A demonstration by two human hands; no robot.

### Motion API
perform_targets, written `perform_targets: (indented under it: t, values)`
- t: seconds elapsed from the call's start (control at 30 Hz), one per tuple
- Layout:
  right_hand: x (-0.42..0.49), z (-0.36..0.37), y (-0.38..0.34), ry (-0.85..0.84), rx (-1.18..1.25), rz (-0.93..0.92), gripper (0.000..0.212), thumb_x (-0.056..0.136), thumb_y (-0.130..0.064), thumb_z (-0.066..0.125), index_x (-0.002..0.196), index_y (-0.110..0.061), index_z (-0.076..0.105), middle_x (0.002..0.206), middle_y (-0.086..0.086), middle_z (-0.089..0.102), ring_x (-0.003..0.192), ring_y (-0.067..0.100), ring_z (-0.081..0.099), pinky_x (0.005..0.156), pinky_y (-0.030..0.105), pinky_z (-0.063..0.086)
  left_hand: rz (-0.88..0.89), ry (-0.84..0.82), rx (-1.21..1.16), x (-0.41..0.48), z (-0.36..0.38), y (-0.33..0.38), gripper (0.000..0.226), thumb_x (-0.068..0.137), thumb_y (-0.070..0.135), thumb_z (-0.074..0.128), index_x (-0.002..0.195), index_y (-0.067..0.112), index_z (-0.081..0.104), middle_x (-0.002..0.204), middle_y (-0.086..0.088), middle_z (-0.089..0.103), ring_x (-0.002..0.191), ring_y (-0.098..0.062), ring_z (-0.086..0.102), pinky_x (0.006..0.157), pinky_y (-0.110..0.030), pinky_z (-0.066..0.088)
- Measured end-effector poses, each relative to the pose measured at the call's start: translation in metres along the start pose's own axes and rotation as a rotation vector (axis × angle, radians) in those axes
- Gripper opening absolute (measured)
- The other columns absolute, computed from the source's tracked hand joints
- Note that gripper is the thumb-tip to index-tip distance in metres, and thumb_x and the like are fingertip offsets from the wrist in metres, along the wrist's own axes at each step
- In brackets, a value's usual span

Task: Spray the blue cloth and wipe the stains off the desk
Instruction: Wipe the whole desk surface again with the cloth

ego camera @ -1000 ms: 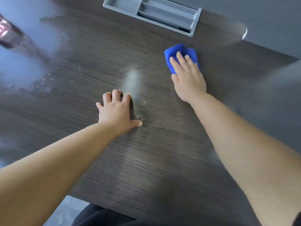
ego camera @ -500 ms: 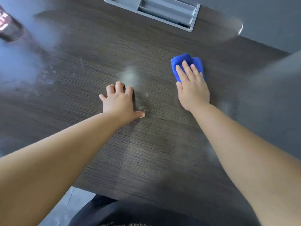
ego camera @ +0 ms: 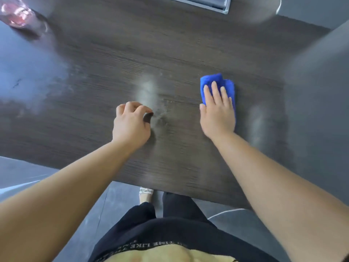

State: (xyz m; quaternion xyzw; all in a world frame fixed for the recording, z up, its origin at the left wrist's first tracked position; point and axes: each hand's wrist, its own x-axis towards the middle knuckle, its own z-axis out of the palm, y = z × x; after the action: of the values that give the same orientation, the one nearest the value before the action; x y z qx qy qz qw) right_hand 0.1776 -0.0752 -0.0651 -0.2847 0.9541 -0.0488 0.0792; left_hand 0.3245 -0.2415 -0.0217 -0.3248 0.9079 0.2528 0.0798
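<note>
A folded blue cloth (ego camera: 221, 82) lies on the dark wood desk (ego camera: 179, 163), right of centre. My right hand (ego camera: 217, 114) presses flat on it, fingers spread over its near half. My left hand (ego camera: 132, 123) hovers over or rests on the desk at the centre, fingers curled loosely with nothing in them. A pale smeared stain (ego camera: 147, 91) sits just beyond my left hand. More whitish stains (ego camera: 62, 80) spread over the desk's left part. A faint pale streak (ego camera: 258, 123) shows to the right of the cloth.
A blurred pink and clear bottle (ego camera: 20, 17) stands at the far left corner. A grey cable tray (ego camera: 213, 4) is set into the desk's far edge. The desk's near edge runs just in front of my legs, with grey floor (ego camera: 79, 220) below.
My right hand has drawn the cloth toward me. My left hand has lifted from flat on the desk and curled its fingers. The view has tilted down, showing my legs.
</note>
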Motion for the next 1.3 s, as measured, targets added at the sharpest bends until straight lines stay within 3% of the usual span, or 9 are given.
perform_targets:
  t: [0.13,0.27,0.4,0.53,0.77,0.93,1.0,1.13,1.3]
  values:
    - [-0.058,0.021,-0.088,-0.036,0.046,-0.232,0.054,0.094,-0.029,0.036,0.146,-0.019,0.03,0.155,0.004,0.025,0.141,0.029,0.024,0.114,0.047,0.02,0.028,0.019,0.02,-0.027,0.004,-0.019,0.042,0.082,0.01,0.048,0.121,0.02,0.057,0.134,-0.006,0.044,0.127,-0.033,0.028,0.101,-0.038,0.032]
    - [-0.118,0.019,-0.061,-0.127,-0.007,-0.548,0.055,0.083,-0.027,0.036,0.136,-0.021,0.049,0.145,0.003,0.044,0.131,0.027,0.043,0.107,0.043,0.034,0.062,0.032,0.033,-0.048,-0.001,-0.047,0.043,0.079,0.008,0.051,0.121,0.018,0.056,0.134,-0.007,0.045,0.127,-0.033,0.029,0.101,-0.039,0.032]
    - [-0.103,0.012,-0.019,-0.048,0.054,-0.186,0.053,0.091,-0.024,0.032,0.143,-0.017,0.037,0.152,0.006,0.032,0.139,0.031,0.03,0.112,0.049,0.026,0.04,0.032,0.068,-0.068,-0.008,-0.076,0.044,0.08,0.01,0.052,0.123,0.017,0.054,0.136,-0.006,0.042,0.128,-0.032,0.026,0.101,-0.042,0.031]
    - [-0.083,0.027,-0.1,0.009,0.056,0.114,0.055,0.096,-0.027,0.037,0.149,-0.017,0.023,0.158,0.006,0.016,0.144,0.029,0.015,0.114,0.046,0.015,-0.005,0.047,0.081,-0.082,-0.012,-0.095,0.045,0.082,0.011,0.05,0.126,0.016,0.049,0.138,-0.007,0.04,0.128,-0.031,0.028,0.104,-0.04,0.026]
    - [-0.116,0.026,-0.104,-0.116,-0.03,-0.612,0.053,0.083,-0.026,0.036,0.133,-0.016,0.052,0.141,0.008,0.048,0.127,0.032,0.048,0.101,0.051,0.039,-0.015,0.048,0.106,-0.095,-0.019,-0.128,0.052,0.076,0.007,0.057,0.127,0.012,0.05,0.14,-0.007,0.039,0.128,-0.032,0.031,0.105,-0.038,0.027]
    - [-0.043,0.012,-0.096,-0.061,-0.015,-0.034,0.053,0.1,-0.023,0.033,0.15,-0.02,0.017,0.159,0.002,0.009,0.145,0.025,0.009,0.117,0.041,0.011,0.043,-0.019,0.124,-0.091,-0.028,-0.141,0.056,0.079,0.007,0.052,0.133,0.019,0.044,0.142,0.002,0.037,0.126,-0.027,0.033,0.1,-0.033,0.034]
    - [-0.023,0.016,-0.137,-0.031,-0.019,0.015,0.054,0.101,-0.028,0.03,0.151,-0.02,0.011,0.159,0.001,0.004,0.146,0.024,0.005,0.117,0.041,0.008,0.046,-0.015,0.119,-0.09,-0.03,-0.144,0.056,0.079,0.008,0.051,0.132,0.021,0.044,0.141,0.004,0.039,0.125,-0.024,0.035,0.098,-0.033,0.038]
    - [-0.05,0.034,-0.2,-0.115,-0.004,-0.32,0.054,0.099,-0.032,0.03,0.15,-0.021,0.017,0.159,0.002,0.011,0.145,0.025,0.01,0.116,0.043,0.011,0.03,0.005,0.084,-0.09,-0.028,-0.144,0.056,0.077,0.007,0.053,0.131,0.019,0.046,0.139,0.004,0.043,0.124,-0.024,0.038,0.098,-0.033,0.037]
    - [-0.061,0.026,-0.148,-0.148,-0.073,-0.738,0.052,0.09,-0.03,0.032,0.138,-0.018,0.047,0.146,0.006,0.043,0.132,0.029,0.042,0.106,0.047,0.034,-0.048,0.113,-0.087,-0.089,-0.028,-0.147,0.05,0.074,-0.001,0.052,0.123,0.009,0.051,0.134,-0.005,0.046,0.122,-0.025,0.042,0.096,-0.027,0.034]
